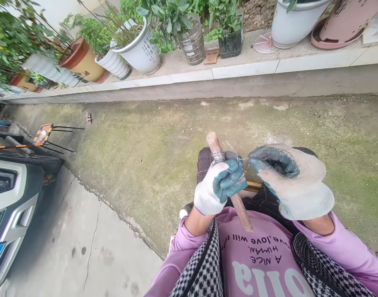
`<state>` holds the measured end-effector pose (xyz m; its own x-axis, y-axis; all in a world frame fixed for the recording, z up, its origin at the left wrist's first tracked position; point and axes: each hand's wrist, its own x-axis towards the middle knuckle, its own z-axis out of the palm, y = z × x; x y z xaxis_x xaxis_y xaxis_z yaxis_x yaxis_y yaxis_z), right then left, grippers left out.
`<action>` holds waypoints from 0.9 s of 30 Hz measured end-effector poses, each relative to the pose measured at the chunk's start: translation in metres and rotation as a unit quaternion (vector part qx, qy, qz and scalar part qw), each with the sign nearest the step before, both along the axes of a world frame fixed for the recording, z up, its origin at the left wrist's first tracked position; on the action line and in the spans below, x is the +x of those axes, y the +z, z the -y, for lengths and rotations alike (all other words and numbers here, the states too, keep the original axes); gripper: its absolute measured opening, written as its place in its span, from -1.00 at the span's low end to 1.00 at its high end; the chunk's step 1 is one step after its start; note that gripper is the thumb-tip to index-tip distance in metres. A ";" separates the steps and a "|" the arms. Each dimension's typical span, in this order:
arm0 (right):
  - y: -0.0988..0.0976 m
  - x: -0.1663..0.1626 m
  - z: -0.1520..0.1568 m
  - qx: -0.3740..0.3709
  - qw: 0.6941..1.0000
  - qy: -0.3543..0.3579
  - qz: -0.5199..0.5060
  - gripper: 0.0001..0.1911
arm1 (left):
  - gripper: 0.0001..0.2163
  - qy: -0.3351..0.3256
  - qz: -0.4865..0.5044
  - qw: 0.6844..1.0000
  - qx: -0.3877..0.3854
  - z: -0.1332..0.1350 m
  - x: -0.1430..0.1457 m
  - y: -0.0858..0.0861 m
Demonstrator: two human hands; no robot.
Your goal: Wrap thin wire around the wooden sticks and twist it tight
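Observation:
My left hand (225, 181), in a white glove with blue-green coated fingers, is wrapped round a wooden stick (242, 212). The stick tilts across my lap, its upper end pointing away from me. Thin metal wire (218, 156) is wound in several turns round it just above my fist. A loose strand of the wire runs to the right, to my right hand (284, 173). That hand wears a similar, dirtier glove, and its thumb and fingertips are pinched together at the strand's end.
Potted plants (139, 47) line a tiled ledge (238, 70) ahead. A car (12, 214) stands at the left, near a chair (43, 134). A small brown object (89, 118) lies on the mossy concrete ground (139, 165).

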<state>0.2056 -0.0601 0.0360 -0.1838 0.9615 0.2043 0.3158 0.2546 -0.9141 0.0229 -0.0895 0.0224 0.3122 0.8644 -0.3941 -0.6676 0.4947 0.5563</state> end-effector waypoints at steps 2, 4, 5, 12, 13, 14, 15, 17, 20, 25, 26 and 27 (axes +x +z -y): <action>0.003 0.001 0.002 0.008 1.000 0.010 0.012 -0.90 | -0.46 -0.002 0.002 1.000 0.003 0.001 0.000 0.002; 0.005 0.001 0.004 0.013 0.999 0.025 0.018 -0.90 | -0.45 -0.001 -0.008 1.000 -0.002 0.002 0.000 0.005; 0.006 0.001 0.004 0.013 0.999 0.032 0.019 -0.90 | -0.43 -0.004 -0.014 1.000 -0.006 0.003 -0.001 0.006; 0.007 -0.001 0.003 0.002 1.000 0.013 0.010 -0.92 | -0.45 -0.004 -0.050 0.999 -0.018 0.004 0.001 0.006; 0.006 0.000 0.004 0.000 1.000 0.013 0.010 -0.93 | -0.46 0.012 -0.062 0.998 -0.009 0.003 0.002 0.005; 0.006 0.000 0.005 -0.001 1.000 0.010 0.011 -0.93 | -0.47 0.030 -0.079 0.996 0.002 0.003 0.003 0.004; 0.005 0.000 0.006 -0.002 1.000 0.004 0.012 -0.94 | -0.47 0.049 -0.103 0.993 0.012 0.003 0.004 0.003; 0.002 0.001 0.008 -0.003 1.000 -0.009 0.013 -0.95 | -0.49 0.082 -0.173 0.981 0.027 0.005 0.006 0.003; -0.003 0.001 0.007 -0.013 1.000 -0.014 0.010 -0.94 | -0.60 0.121 -0.294 0.948 0.030 0.008 0.006 0.010; -0.009 0.004 -0.009 -0.049 0.997 0.061 -0.029 -0.87 | -0.75 0.158 -0.377 0.912 0.017 0.008 0.007 0.026; -0.009 0.006 -0.013 -0.060 0.995 0.061 -0.047 -0.88 | -0.76 0.162 -0.381 0.910 0.022 0.007 0.007 0.027; -0.008 0.008 -0.015 -0.071 0.994 0.050 -0.065 -0.88 | -0.77 0.162 -0.387 0.908 0.028 0.007 0.006 0.027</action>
<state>0.2135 -0.0446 0.0280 -0.2606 0.9607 0.0960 0.1730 0.1443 -0.9743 0.0293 -0.0969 0.0494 -0.3128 0.8869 -0.3399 -0.1723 0.2989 0.9386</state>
